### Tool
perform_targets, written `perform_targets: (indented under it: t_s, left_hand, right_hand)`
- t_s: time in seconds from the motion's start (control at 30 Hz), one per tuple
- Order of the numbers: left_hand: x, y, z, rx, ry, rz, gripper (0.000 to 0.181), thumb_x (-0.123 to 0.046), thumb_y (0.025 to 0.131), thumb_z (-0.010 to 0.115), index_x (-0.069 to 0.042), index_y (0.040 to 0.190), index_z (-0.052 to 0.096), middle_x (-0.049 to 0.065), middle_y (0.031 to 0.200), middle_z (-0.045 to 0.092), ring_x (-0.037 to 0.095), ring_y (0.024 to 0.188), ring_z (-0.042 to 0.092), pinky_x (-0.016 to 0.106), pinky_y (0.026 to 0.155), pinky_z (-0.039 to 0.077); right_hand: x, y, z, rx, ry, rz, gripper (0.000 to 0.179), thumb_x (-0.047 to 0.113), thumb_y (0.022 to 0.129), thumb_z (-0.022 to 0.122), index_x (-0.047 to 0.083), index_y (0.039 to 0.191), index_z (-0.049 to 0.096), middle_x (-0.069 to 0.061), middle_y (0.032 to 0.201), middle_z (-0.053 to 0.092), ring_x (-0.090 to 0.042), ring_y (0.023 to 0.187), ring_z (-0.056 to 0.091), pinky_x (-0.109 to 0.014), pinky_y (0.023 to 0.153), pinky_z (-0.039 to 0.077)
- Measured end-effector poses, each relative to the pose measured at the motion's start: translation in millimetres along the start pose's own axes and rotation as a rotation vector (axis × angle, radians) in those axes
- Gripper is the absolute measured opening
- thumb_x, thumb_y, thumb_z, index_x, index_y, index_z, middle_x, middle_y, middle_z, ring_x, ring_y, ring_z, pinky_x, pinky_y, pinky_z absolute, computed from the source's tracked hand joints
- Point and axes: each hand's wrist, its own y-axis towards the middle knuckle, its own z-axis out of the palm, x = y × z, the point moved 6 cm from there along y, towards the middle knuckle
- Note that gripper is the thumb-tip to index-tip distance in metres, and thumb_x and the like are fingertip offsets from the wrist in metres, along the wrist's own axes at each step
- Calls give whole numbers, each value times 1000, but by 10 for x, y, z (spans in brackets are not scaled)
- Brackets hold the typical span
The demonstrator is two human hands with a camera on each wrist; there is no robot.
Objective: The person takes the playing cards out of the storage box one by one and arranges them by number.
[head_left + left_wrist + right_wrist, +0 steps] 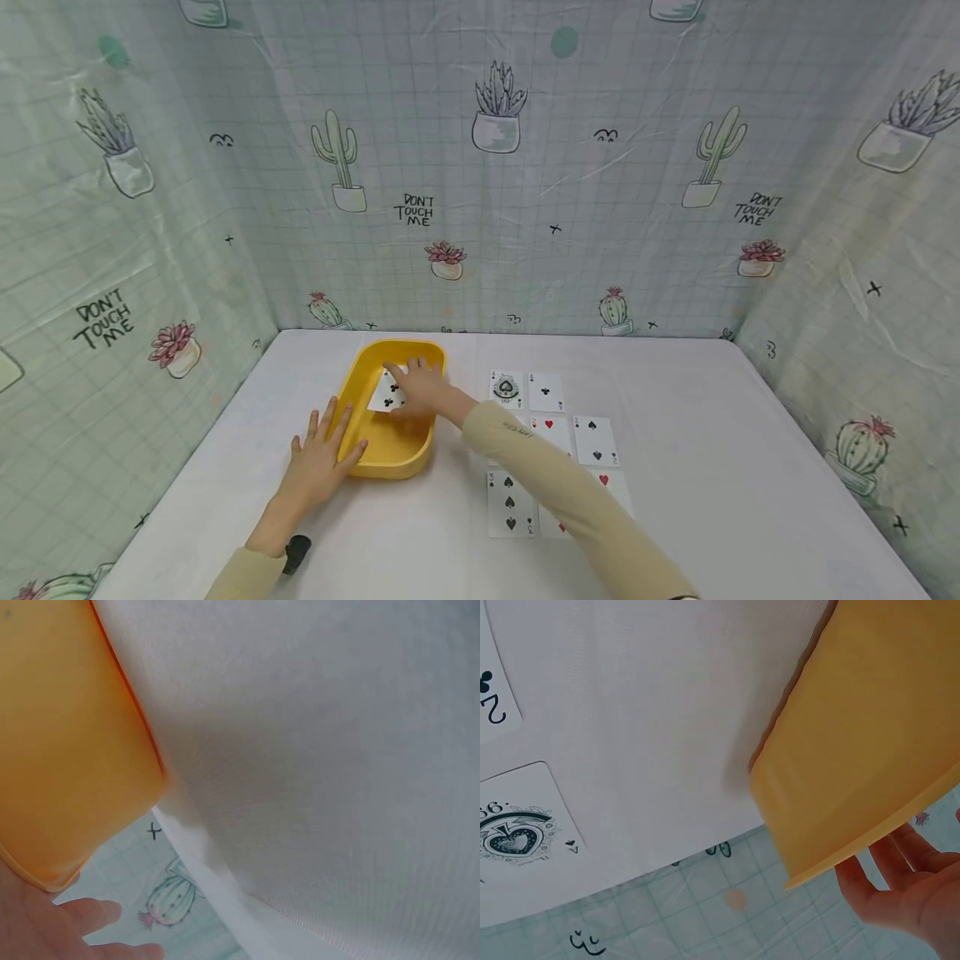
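A yellow tray (390, 458) with rounded corners stands at the left of the white table. My left hand (318, 458) rests with spread fingers on its left rim, the thumb reaching over the inside; the left wrist view shows the tray's outer wall (67, 735). My right hand (422, 390) reaches into the tray from the right. Its spread fingers lie over a club playing card (386, 393), covering the card's right part. In the right wrist view the fingers (866, 896) show beyond the tray rim (877, 836), and the card is hidden.
Right of the tray, playing cards lie face up in rows, among them an ace of spades (506, 390), a two of clubs (546, 392), a two of spades (596, 440) and a three of spades (511, 504). My right sleeve (555, 483) hides parts of several cards. A cactus-print cloth (555, 283) hangs behind.
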Motion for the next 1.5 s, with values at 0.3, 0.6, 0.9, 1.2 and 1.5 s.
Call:
perform_targets:
  t_s: [0.3,0.6,0.9,1.2,1.5]
  left_hand:
    - [3,3,14,8,2,1,70,-48,89,41,-10,143,18,18,150,9,50,131,11,74,91,15]
    - [-3,-2,6,20,-7,-9,70,-48,89,41,-9,143,18,19,150,8,51,131,10,74,92,13]
    - [5,-8,15,16,-1,-4,72,-54,89,36,-11,144,16,18,150,7,50,131,10,74,92,14]
    - [-12,-16,2,9,-14,9,70,-49,90,40,-10,143,18,18,150,8,50,131,11,74,91,14]
    - [3,-9,1,5,-16,16,71,-52,89,38,-10,143,17,18,150,8,49,132,11,74,91,14]
  right_hand:
    - [-46,-142,-121,-25,9,-47,84,53,77,59,28,143,13,-12,129,41,-26,116,38,-46,95,36]
    - [-140,-407,-233,-73,18,-100,84,51,77,61,29,143,13,-10,133,39,-29,124,33,-45,89,36]
    - [-266,-672,-343,-110,-11,-132,85,54,77,58,29,143,12,-8,136,37,-28,121,35,-44,89,37]
    - [-394,-950,-385,-136,41,-192,85,50,77,60,27,143,10,-14,141,32,-30,125,31,-49,95,33]
    - [-629,-1293,-309,-138,43,-210,85,49,78,59,30,143,8,-11,140,32,-27,123,32,-52,94,33]
